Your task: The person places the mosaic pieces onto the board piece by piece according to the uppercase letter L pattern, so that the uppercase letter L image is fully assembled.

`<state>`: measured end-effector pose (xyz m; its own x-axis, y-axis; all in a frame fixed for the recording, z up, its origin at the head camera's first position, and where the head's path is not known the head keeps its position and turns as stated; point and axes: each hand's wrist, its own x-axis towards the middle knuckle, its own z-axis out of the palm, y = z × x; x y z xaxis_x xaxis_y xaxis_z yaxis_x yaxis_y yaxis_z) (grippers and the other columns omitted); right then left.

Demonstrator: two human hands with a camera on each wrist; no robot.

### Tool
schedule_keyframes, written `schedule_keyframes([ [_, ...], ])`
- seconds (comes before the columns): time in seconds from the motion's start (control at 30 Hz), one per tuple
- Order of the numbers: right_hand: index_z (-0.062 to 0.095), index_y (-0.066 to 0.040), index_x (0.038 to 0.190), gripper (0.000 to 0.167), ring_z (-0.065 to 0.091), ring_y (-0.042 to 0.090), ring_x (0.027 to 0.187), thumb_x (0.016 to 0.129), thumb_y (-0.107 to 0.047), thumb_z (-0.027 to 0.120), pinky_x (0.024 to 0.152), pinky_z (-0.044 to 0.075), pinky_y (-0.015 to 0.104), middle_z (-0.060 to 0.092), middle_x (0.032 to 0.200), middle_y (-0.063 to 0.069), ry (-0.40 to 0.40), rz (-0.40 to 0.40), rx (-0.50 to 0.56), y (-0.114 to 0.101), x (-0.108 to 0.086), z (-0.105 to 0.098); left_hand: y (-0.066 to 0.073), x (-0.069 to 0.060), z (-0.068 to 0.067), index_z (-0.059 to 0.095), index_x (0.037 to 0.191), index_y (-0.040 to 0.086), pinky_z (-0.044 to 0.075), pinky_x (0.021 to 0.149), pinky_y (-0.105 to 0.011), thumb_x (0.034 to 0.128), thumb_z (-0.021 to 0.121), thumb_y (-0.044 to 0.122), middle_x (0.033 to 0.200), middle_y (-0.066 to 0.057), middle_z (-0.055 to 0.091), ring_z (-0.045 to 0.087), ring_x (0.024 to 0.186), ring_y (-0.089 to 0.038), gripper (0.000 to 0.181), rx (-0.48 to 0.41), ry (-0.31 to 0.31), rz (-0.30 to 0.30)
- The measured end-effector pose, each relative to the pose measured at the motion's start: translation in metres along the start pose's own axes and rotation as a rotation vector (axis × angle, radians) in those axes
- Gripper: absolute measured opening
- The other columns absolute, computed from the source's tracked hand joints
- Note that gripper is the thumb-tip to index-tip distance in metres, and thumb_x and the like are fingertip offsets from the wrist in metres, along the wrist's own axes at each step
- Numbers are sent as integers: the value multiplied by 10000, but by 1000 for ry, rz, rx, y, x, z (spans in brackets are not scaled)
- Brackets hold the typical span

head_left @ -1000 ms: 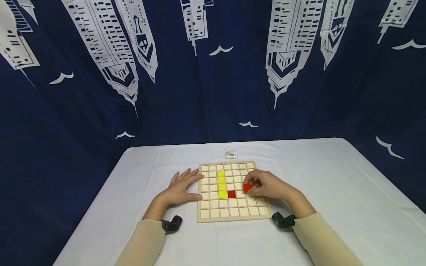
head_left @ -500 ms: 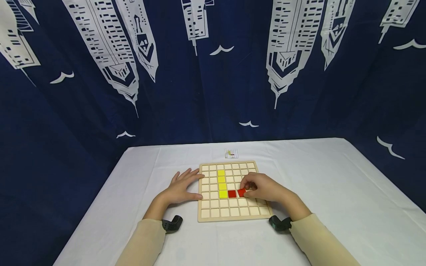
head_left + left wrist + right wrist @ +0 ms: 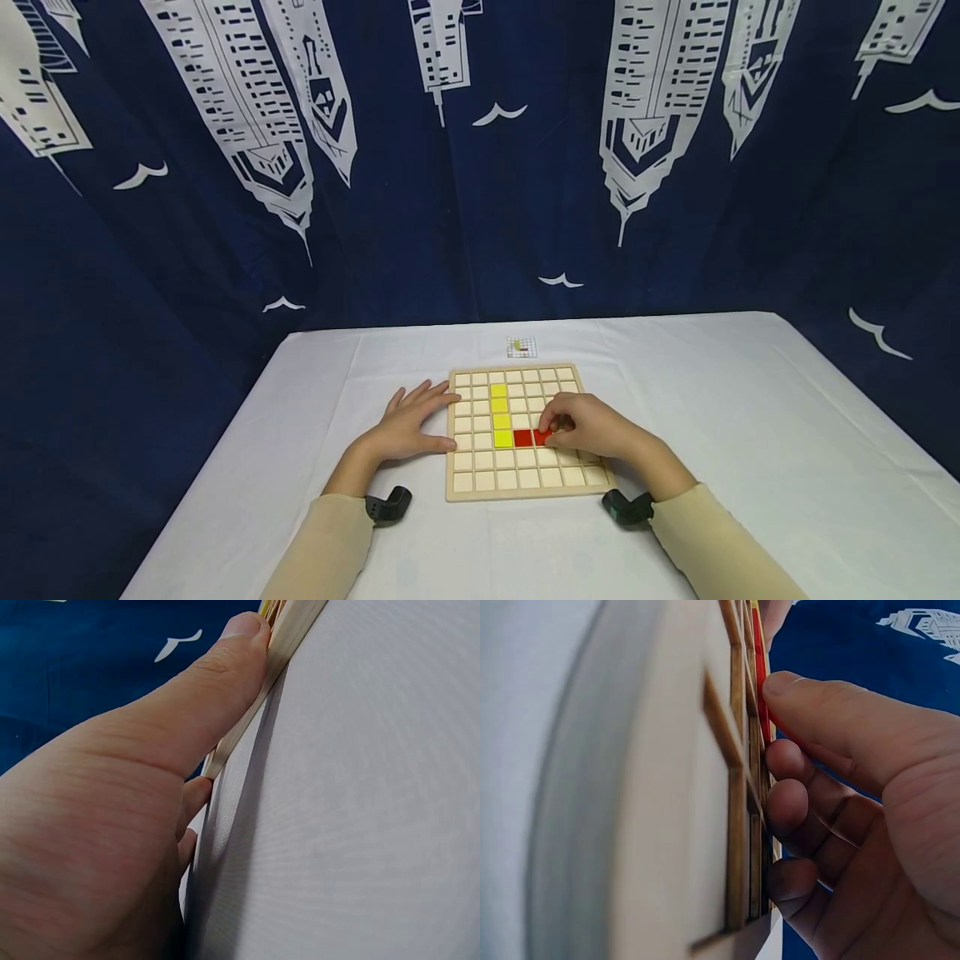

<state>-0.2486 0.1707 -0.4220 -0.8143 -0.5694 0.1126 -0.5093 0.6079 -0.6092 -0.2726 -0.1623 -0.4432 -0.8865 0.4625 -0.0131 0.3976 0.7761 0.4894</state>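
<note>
A wooden grid board [image 3: 517, 495] lies on the white tablecloth. Down one of its columns runs a line of several yellow square tiles [image 3: 502, 422]. A red tile [image 3: 522, 438] sits in the cell to the right of the lowest yellow one. My right hand [image 3: 600, 427] pinches a second red tile [image 3: 540, 437] between thumb and fingers, low over the cell beside that first red tile; its right part is covered by the fingers. My left hand [image 3: 408, 427], fingers spread, rests against the board's left edge. In the left wrist view its thumb [image 3: 217, 675] touches the wooden rim [image 3: 289, 645].
A small printed card [image 3: 521, 347] with a coloured grid pattern lies behind the board. Dark blue fabric [image 3: 480, 208] with white buildings hangs beyond the table. Black devices [image 3: 388, 505] are strapped on both wrists.
My right hand has moved left and slightly toward me with the red tile, which went from tilted above the board to nearly flat beside the first red tile. The left hand stays still.
</note>
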Motion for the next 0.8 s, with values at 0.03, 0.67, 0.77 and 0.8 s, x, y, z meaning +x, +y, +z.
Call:
schedule_keyframes([
  [0.03, 707, -157, 912, 109, 515, 77, 768, 846, -104, 776, 678, 452, 185, 622, 866, -42, 0, 1, 0, 0, 0, 0, -1, 0, 0, 474, 1472, 313, -37, 1254, -608, 831, 735, 546, 1669, 5, 261, 109, 1576, -308, 731, 3, -2, 1],
  [0.67, 717, -120, 951, 34, 515, 79, 732, 918, -128, 713, 651, 456, 199, 651, 868, -43, 177, 38, -9, 15, -8, -22, 6, -1, -4, 492, 1483, 256, -72, 1258, -585, 843, 757, 289, 1647, -17, 312, 127, 1576, -282, 693, -68, -20, 14],
  [0.77, 717, -132, 973, 56, 512, 92, 758, 918, -139, 717, 665, 450, 216, 644, 891, -41, 236, 74, -54, 21, -9, -23, 6, -1, -2, 499, 1478, 249, -61, 1259, -590, 844, 769, 301, 1639, -28, 328, 139, 1573, -291, 691, -67, -14, 22],
  [0.8, 717, -136, 988, 69, 516, 104, 769, 919, -141, 715, 673, 453, 231, 644, 910, -33, 253, 91, -63, 23, -10, -24, 7, -1, -2, 499, 1478, 247, -57, 1262, -587, 844, 773, 305, 1639, -27, 329, 142, 1573, -290, 692, -67, -13, 19],
])
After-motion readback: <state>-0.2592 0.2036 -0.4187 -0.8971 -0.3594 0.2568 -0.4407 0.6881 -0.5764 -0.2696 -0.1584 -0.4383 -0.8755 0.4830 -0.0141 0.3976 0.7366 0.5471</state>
